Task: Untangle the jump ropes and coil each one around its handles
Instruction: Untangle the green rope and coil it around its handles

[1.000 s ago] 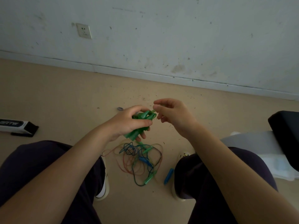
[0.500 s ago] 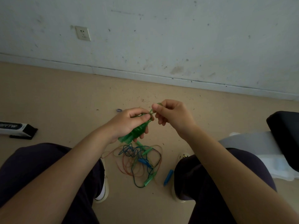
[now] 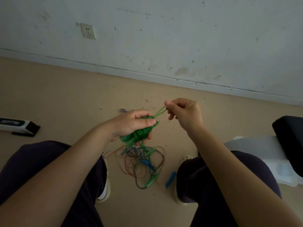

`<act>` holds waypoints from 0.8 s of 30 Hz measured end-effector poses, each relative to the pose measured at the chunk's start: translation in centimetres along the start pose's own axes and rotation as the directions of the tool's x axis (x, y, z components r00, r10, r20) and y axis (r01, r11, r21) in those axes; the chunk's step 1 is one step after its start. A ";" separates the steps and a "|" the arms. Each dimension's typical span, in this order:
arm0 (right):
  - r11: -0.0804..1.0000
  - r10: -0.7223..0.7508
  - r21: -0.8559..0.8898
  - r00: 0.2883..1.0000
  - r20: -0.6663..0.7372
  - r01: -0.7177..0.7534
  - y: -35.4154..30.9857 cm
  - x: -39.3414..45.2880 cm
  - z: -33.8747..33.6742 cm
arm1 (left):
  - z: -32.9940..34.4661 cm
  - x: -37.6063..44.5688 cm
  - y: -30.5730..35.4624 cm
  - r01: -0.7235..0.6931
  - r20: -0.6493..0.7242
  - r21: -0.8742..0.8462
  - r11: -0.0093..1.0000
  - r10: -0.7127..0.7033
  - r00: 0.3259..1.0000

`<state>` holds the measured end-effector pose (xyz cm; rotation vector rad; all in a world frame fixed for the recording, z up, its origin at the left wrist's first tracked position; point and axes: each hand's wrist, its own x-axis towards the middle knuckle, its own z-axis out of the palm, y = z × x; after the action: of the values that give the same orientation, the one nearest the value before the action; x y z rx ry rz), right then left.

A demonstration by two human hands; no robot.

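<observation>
Green translucent plastic jump rope bundle [image 3: 139, 133], cord wound round its paired handles, sits in the left hand [image 3: 131, 123]: fingers and thumb curled round it, firm grip. Right hand [image 3: 185, 113] is up and to the right of the left, thumb and forefinger pinching a loop of the same thin green cord [image 3: 159, 112], which runs taut back to the bundle top. Below both hands, on the beige floor [image 3: 65, 99] between the knees: tangled pile of orange, blue and green cords [image 3: 141, 164] with small green and blue handles mixed in. One blue plastic handle [image 3: 170, 179] lies just right of the pile, under the right forearm.
</observation>
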<state>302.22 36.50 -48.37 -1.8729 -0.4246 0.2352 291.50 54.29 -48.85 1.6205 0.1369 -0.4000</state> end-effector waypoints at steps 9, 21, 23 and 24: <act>0.996 -0.080 -0.041 0.997 -0.021 0.079 -0.2 -0.1 -0.1 | -0.2 -0.7 0.4 -0.041 0.037 -0.040 0.998 0.043 0.998; 0.994 0.038 0.104 0.999 -0.034 -0.034 -0.2 4.3 1.4 | -4.7 1.1 0.5 -0.097 -0.423 -0.171 0.981 0.016 0.906; 0.983 0.103 0.156 0.993 -0.056 -0.094 1.2 6.1 2.1 | -5.6 3.3 0.3 -0.111 -0.521 -0.164 0.980 0.009 0.854; 0.976 0.143 0.178 0.987 -0.069 -0.129 2.2 6.8 2.7 | -6.0 4.7 -0.3 -0.114 -0.567 -0.174 0.978 -0.004 0.824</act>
<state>307.88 40.92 -51.06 -1.7348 -0.2132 0.2781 296.87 59.50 -50.43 1.4944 0.5631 0.1545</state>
